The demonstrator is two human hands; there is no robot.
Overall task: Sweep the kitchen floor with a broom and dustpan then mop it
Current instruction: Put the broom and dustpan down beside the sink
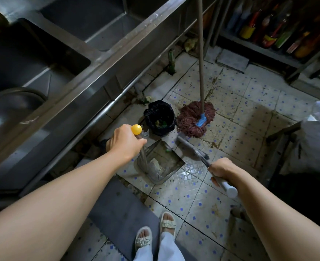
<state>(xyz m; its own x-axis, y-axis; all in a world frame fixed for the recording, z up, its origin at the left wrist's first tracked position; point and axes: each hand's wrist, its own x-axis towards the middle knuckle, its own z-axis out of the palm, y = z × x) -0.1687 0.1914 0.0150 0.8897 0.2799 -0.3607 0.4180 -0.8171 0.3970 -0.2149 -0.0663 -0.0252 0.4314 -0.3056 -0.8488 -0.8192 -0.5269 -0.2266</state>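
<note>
My left hand [124, 143] grips the upright handle of a metal dustpan [162, 166], just below the handle's yellow knob [136, 129]. The pan rests on the tiled floor with dirt and scraps inside. My right hand [222, 170] is closed around the grey broom handle [225, 185]; the broom head [188, 146] lies at the pan's open mouth. A reddish string mop [195, 119] with a blue collar stands beyond the pan, its wooden pole rising to the top of the view.
A small bin lined with a black bag [160, 117] stands beside the mop, under the steel sink counter [91, 72] on the left. Shelves of bottles [272, 29] fill the back right. A white sack [319, 132] sits at right. A grey mat [117, 210] lies near my feet.
</note>
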